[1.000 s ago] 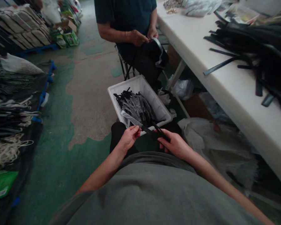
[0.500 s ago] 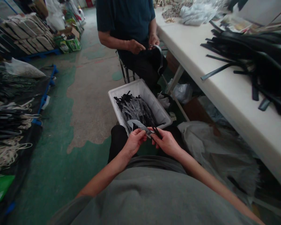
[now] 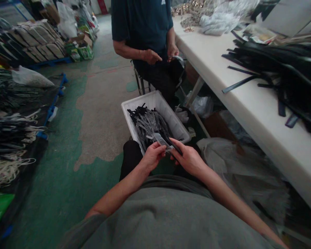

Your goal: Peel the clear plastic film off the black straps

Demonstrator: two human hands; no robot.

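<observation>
Above my lap, my left hand (image 3: 153, 155) pinches a light grey strip (image 3: 161, 139) between thumb and fingers. My right hand (image 3: 188, 156) is closed around a black strap (image 3: 175, 145), close beside the grey strip. The two hands nearly meet, and the far end of the grey strip sticks out over the near edge of a white plastic bin (image 3: 180, 129). In that bin lies a heap of grey and black straps (image 3: 149, 121). Whether the grey strip is joined to the black strap I cannot tell.
A co-worker (image 3: 145, 31) sits across the bin, holding a strip in both hands. To the right runs a white table (image 3: 238, 100) with a pile of black straps (image 3: 282, 65) on it. Plastic sheeting (image 3: 223, 162) lies beneath. Bundles of cords (image 3: 12, 131) lie on the left.
The grey strip's curled free end has shortened and swung right, now lying nearer the black strap. Both hands have shifted slightly right. The co-worker's strip has moved too.
</observation>
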